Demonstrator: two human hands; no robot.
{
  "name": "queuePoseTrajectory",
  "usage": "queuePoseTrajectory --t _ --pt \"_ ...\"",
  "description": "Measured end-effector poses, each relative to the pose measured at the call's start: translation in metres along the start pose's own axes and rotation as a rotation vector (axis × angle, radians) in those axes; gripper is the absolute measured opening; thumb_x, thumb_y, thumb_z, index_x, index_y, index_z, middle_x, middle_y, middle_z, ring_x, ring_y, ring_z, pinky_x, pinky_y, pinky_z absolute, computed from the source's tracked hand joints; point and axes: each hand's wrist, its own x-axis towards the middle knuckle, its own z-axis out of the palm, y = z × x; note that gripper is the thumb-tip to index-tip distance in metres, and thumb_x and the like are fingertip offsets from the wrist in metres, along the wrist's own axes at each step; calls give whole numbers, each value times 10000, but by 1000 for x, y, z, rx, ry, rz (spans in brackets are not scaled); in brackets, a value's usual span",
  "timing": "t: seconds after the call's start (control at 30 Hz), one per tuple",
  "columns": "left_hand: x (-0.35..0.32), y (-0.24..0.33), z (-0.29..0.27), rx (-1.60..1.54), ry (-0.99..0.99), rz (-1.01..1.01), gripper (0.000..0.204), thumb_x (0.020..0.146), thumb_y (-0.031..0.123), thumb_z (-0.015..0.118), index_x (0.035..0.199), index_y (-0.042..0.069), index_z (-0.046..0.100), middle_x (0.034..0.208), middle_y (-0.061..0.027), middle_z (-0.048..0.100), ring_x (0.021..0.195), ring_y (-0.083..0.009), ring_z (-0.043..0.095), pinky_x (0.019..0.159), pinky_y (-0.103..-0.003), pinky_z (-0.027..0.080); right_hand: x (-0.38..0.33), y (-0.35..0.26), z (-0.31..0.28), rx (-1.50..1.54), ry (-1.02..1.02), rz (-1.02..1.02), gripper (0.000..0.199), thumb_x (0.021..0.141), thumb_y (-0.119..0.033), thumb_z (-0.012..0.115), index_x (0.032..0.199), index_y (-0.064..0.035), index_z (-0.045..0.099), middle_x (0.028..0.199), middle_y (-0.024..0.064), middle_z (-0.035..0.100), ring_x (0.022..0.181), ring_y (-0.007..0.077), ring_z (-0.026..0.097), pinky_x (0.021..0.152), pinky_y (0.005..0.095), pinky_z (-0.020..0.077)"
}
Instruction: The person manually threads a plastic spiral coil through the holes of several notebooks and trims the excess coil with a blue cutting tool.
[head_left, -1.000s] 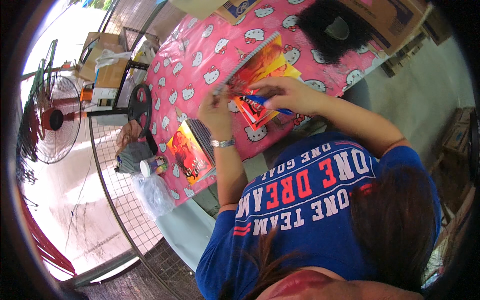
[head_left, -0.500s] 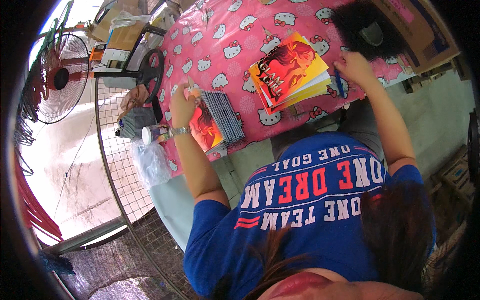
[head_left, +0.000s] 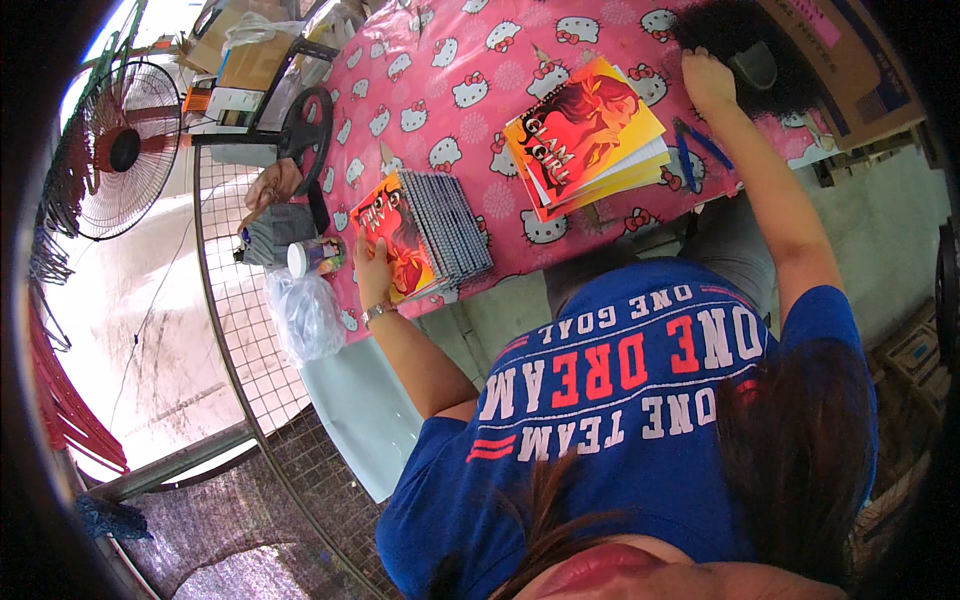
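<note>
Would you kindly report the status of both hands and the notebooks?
Left hand against notebook stack. Right hand at black pile, grip unclear. Fanned booklets and blue tool lie between.

From afar I count two stacks of red-and-yellow paper notebooks, one blue V-handled tool, one round white-lidded jar, two bare hands.
</note>
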Motion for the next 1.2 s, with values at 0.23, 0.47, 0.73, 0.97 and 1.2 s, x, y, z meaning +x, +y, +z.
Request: queuePoseTrajectory --t 0.23,0.47,0.73,0.97,1.2 --pt "9 42 2 357 303 133 449 925 215 566 1312 -8 518 1327 -222 522 1248 -329 477 1050 -417 363 2 13 -34 574 97 147 347 843 -242 585 1129 -62 663 998 162 677 862 317 688 761 398 555" --pt "2 258 188 -80 -184 678 292 894 126 591 1172 41 620 1179 -167 630 1106 -329 589 928 -411 470 2 -16 -74 1024 237 -4 308 878 -214 516 1121 -114 678 1097 187 627 1041 334 597 926 381 468" --pt "74 239 295 67 -499 595 335 846 142 662 1156 21 625 1032 -189 682 972 -324 648 871 -400 492 -50 4 -122 1019 1 130 289 946 -257 575 1135 -49 639 962 130 672 902 204 638 808 309 485" --pt "61 252 261 -80 -321 624 320 840 67 659 1158 40 629 1016 -162 679 930 -278 657 833 -373 503 -79 4 -125 1194 -52 113 310 940 -152 513 1222 -47 586 862 29 605 734 80 542 651 254 462" --pt "-38 311 162 199 -147 1179 348 799 -18 589 1140 47 615 955 -147 588 879 -332 594 793 -419 480 -96 -24 -123 1545 -62 169 442 887 -66 487 1328 -84 511 1071 39 581 824 111 518 731 249 431"
